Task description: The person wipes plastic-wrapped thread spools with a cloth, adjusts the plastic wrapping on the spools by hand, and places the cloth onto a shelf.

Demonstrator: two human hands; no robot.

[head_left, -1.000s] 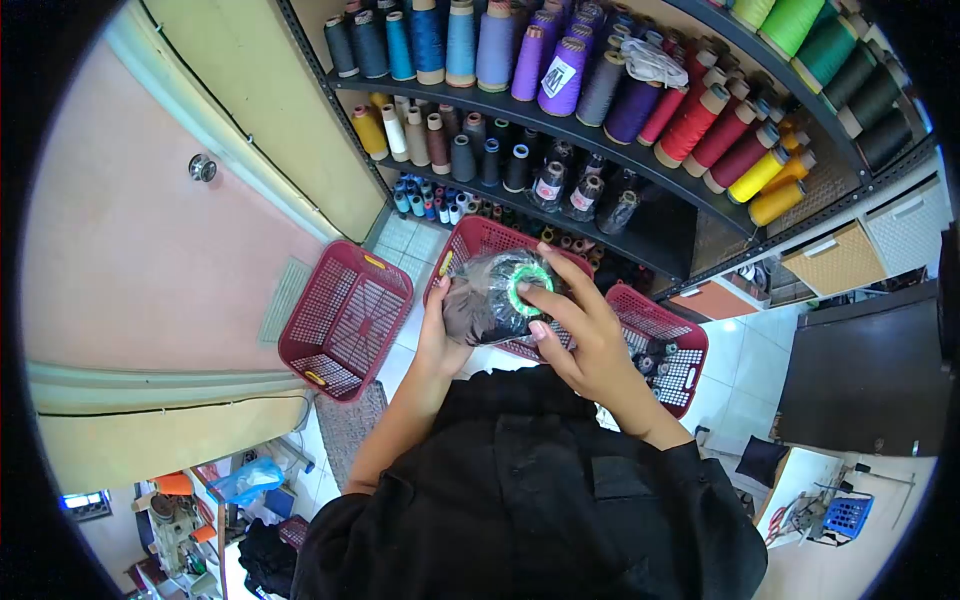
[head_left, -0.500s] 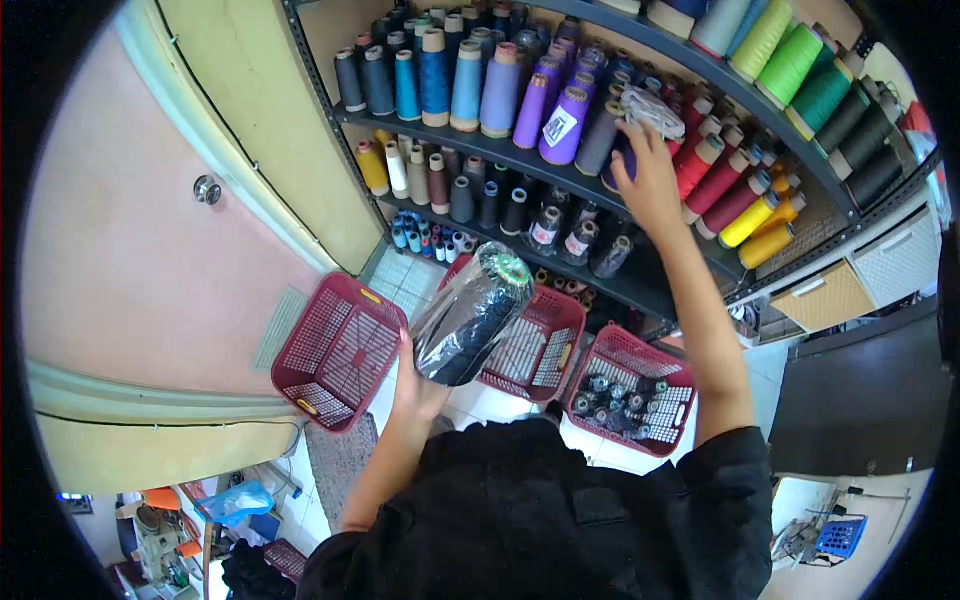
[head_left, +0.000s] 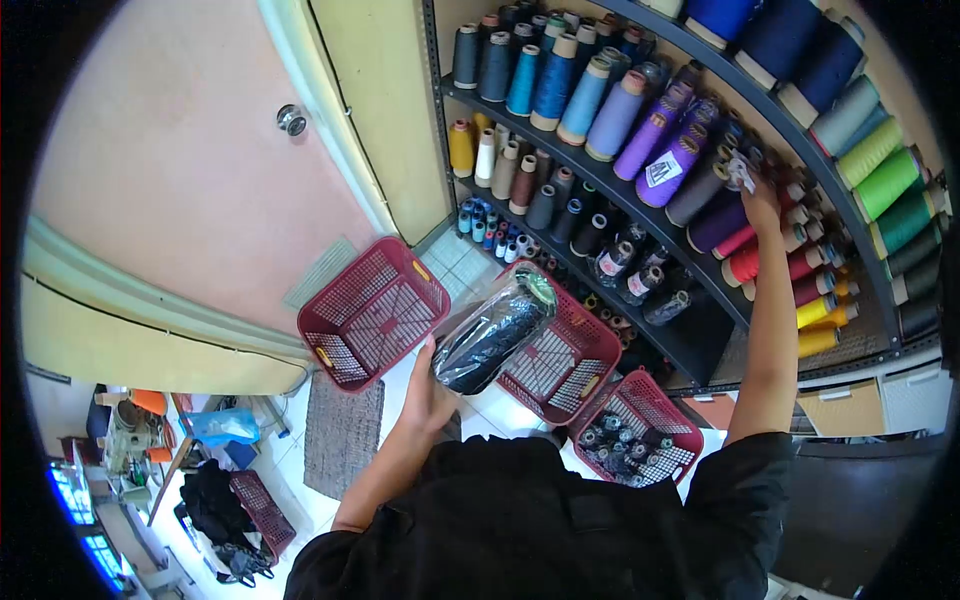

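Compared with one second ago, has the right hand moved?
Yes: the right hand has gone from the wrapped black cone up to the pale cloth at the shelf rack.

- The black cone has thin, clear plastic around it, shiny and crinkly.
- The pale bundle on the far right is crumpled; cloth or plastic, I cannot tell.
- The red baskets are hard, smooth plastic.
- The bright cones are wound with thread and look mostly dull.
- The white label looks like flat paper.
- The black shelf looks like smooth metal.
- The doorknob is shiny metal.
- The pink door is smooth.
- The floor tiles are smooth and a bit shiny.
- The grey mat is rough, woven cloth.
- The black shirt is dull cloth.
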